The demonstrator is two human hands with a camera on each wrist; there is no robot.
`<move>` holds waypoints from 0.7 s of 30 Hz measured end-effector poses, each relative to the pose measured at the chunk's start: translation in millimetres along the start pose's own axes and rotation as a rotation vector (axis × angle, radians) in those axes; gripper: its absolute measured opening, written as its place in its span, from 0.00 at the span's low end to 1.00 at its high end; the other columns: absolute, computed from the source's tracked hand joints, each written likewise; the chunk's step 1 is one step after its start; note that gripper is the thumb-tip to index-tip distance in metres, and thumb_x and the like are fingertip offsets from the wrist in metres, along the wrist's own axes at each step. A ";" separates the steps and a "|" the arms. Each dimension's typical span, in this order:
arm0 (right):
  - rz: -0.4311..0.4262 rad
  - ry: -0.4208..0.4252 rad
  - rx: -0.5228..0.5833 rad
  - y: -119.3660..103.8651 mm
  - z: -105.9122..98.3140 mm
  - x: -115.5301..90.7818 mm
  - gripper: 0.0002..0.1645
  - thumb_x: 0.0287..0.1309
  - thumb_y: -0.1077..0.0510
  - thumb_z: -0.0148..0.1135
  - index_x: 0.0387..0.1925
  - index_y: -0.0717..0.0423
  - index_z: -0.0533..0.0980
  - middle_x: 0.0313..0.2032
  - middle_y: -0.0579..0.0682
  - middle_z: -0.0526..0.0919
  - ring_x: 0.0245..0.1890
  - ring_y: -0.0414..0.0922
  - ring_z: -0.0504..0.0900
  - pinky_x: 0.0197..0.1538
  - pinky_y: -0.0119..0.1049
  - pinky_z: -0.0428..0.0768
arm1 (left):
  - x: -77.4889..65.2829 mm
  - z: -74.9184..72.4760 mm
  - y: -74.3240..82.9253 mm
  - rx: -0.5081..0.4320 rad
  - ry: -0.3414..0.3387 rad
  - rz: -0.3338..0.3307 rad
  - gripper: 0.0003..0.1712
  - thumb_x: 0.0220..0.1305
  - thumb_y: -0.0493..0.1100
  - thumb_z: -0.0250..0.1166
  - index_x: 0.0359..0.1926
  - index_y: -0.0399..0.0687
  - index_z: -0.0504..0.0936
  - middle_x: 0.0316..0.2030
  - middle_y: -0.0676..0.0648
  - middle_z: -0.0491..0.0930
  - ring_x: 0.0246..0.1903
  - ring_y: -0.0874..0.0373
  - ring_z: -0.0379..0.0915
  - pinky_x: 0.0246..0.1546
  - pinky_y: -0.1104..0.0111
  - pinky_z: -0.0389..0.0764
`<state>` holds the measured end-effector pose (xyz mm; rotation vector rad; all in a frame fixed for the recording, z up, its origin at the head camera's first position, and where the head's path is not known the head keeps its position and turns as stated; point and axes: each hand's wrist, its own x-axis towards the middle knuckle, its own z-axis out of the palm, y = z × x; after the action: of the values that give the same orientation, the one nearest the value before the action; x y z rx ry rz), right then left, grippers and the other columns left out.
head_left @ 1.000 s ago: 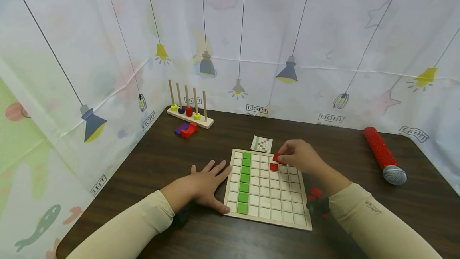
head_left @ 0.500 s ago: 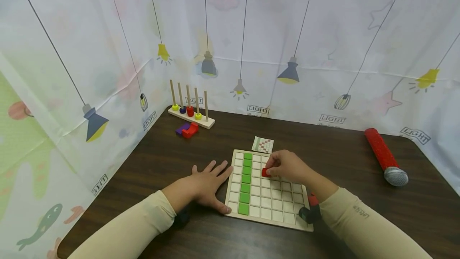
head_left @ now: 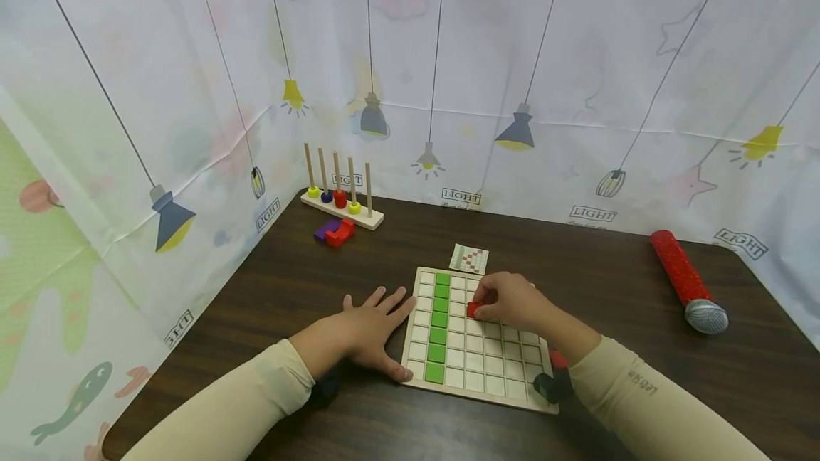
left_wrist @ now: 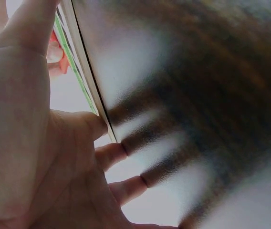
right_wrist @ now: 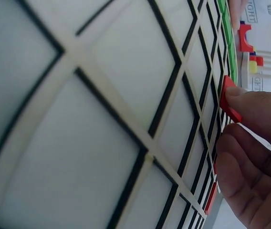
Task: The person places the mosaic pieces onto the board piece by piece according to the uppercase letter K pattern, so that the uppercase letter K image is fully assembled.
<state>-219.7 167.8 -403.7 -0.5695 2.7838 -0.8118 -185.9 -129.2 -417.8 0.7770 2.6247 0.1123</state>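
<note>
A wooden grid board (head_left: 482, 397) with white squares lies on the dark table, green tiles (head_left: 438, 336) filling its second column from the left. My right hand (head_left: 512, 301) pinches a red square tile (head_left: 472, 310) between thumb and fingers, over a cell in the upper middle of the grid. From the right wrist view, the tile (right_wrist: 228, 98) is tilted under the thumb, and more red tiles (right_wrist: 211, 198) show beyond the fingers. My left hand (head_left: 371, 336) spreads flat on the table, its thumb at the board's lower left corner. Behind the board lies a small printed pattern card (head_left: 469, 259).
Loose red tiles (head_left: 559, 360) lie right of the board, partly hidden by my right sleeve. At the back left stands a wooden peg stacker (head_left: 369, 220) with coloured rings, a red block (head_left: 339, 233) and purple block (head_left: 326, 230) before it. A red microphone (head_left: 685, 277) lies far right.
My right hand has brought the red tile from the board's top edge down and left onto the grid, lowering slightly in the last half second. The left hand has stayed in place.
</note>
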 end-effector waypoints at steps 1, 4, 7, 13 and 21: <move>-0.004 0.001 -0.012 -0.7 0.1 -0.3 0.07 0.58 0.60 0.75 0.36 0.52 0.83 0.31 0.42 0.81 0.32 0.42 0.77 0.38 0.42 0.77 | 0.0 0.0 -0.1 0.000 -0.001 0.000 0.72 0.46 0.85 0.64 0.83 0.65 0.39 0.81 0.53 0.34 0.79 0.45 0.30 0.63 0.27 0.46; -0.009 0.002 -0.037 -1.9 0.3 -0.7 0.08 0.57 0.59 0.76 0.37 0.52 0.83 0.31 0.41 0.81 0.32 0.42 0.77 0.39 0.43 0.77 | 0.1 0.1 0.0 -0.001 0.002 0.001 0.72 0.46 0.85 0.64 0.83 0.65 0.39 0.81 0.53 0.34 0.79 0.44 0.30 0.63 0.27 0.46; -0.012 -0.003 -0.059 -2.1 0.4 -0.2 0.08 0.57 0.58 0.76 0.37 0.52 0.84 0.32 0.40 0.82 0.32 0.41 0.77 0.39 0.42 0.77 | 0.2 0.2 0.2 -0.001 0.004 0.001 0.72 0.47 0.84 0.64 0.83 0.65 0.40 0.81 0.53 0.34 0.79 0.45 0.30 0.63 0.27 0.46; -0.012 -0.014 -0.089 -1.9 1.2 0.2 0.08 0.58 0.57 0.76 0.39 0.52 0.86 0.34 0.41 0.84 0.34 0.41 0.79 0.40 0.43 0.79 | 0.2 -0.3 0.4 0.001 0.004 0.001 0.72 0.47 0.84 0.64 0.83 0.65 0.39 0.81 0.53 0.34 0.79 0.45 0.30 0.63 0.27 0.46; -0.063 -0.007 -0.165 -0.6 4.7 -1.0 0.11 0.59 0.59 0.75 0.44 0.55 0.88 0.42 0.46 0.87 0.39 0.42 0.81 0.40 0.41 0.80 | -1.2 -1.5 1.5 0.001 0.002 -0.001 0.72 0.47 0.84 0.65 0.83 0.65 0.40 0.81 0.53 0.34 0.79 0.44 0.30 0.63 0.27 0.46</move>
<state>-217.3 165.4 -407.2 -0.6888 2.8569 -0.5936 -184.8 -128.5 -415.7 0.7760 2.6274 0.1122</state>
